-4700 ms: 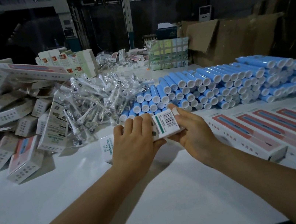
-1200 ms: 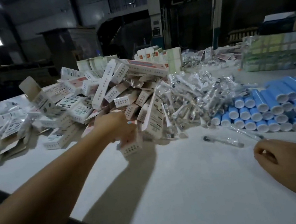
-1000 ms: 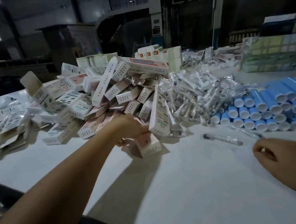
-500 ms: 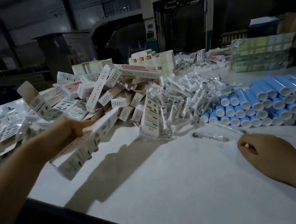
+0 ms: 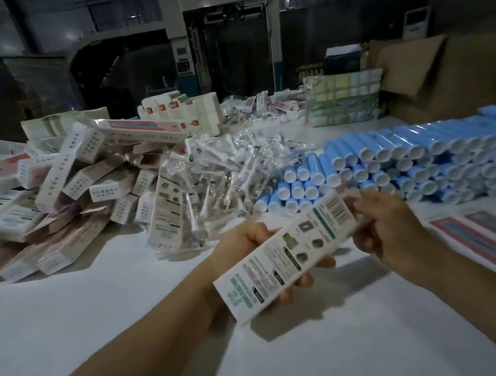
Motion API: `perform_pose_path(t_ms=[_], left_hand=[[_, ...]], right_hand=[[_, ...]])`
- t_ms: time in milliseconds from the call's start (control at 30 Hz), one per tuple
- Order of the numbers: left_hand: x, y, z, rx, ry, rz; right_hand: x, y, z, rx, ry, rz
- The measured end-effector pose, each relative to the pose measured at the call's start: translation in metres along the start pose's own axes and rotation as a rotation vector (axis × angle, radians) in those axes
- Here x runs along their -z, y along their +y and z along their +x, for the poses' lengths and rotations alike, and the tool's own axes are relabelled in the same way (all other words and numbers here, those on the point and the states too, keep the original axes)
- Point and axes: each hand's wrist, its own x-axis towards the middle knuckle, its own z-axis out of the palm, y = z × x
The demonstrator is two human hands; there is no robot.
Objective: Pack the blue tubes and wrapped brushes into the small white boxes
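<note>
White table (image 5: 67, 330), dim workshop. We extend both forearms over it, meeting at centre above the surface. Behind: heaped small white boxes (image 5: 56, 198), wrapped brushes (image 5: 221, 172), stacked blue tubes (image 5: 414, 158). Our left hand (image 5: 249, 246) grasps one box (image 5: 286, 256) from beneath, fingers curled; our right hand (image 5: 383, 231) apparently pinches its far end.

2 hands (image 5: 250, 252); 1 held box (image 5: 286, 256); tubes (image 5: 398, 157) uncountable.
</note>
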Motion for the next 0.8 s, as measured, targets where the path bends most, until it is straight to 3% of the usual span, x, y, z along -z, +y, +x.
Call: perform_pose_path(t_ms=[133, 200, 267, 367, 433, 567, 667, 800], left_hand=[[0.019, 0.009, 0.021, 0.045, -0.062, -0.06], [0.041, 0.013, 0.028, -0.118, -0.065, 0.028], [0.048, 0.014, 0.028, -0.259, 0.036, 0.467], [0.023, 0.007, 0.033, -0.329, 0.245, 1.292], [0.002, -0.004, 0.045, -0.372, 0.4, 1.671], [-0.017, -0.018, 0.065, -0.496, 0.55, 1.679], [-0.018, -0.029, 0.064, -0.592, 0.557, 1.607], [-0.017, -0.037, 0.055, -0.719, 0.562, 1.697]], right_hand=[[0.003, 0.006, 0.006, -0.086, 0.061, -0.071], [-0.001, 0.008, 0.008, -0.127, 0.092, -0.049], [-0.006, 0.009, 0.009, -0.145, 0.12, -0.045], [-0.012, 0.009, 0.008, -0.185, 0.146, 0.024], [-0.012, 0.009, 0.007, -0.209, 0.174, 0.096], [-0.004, 0.005, 0.003, -0.234, 0.204, 0.066], [0.005, -0.001, 0.0, -0.18, 0.231, -0.318], [0.03, -0.028, 0.025, 0.05, 0.312, -0.72]])
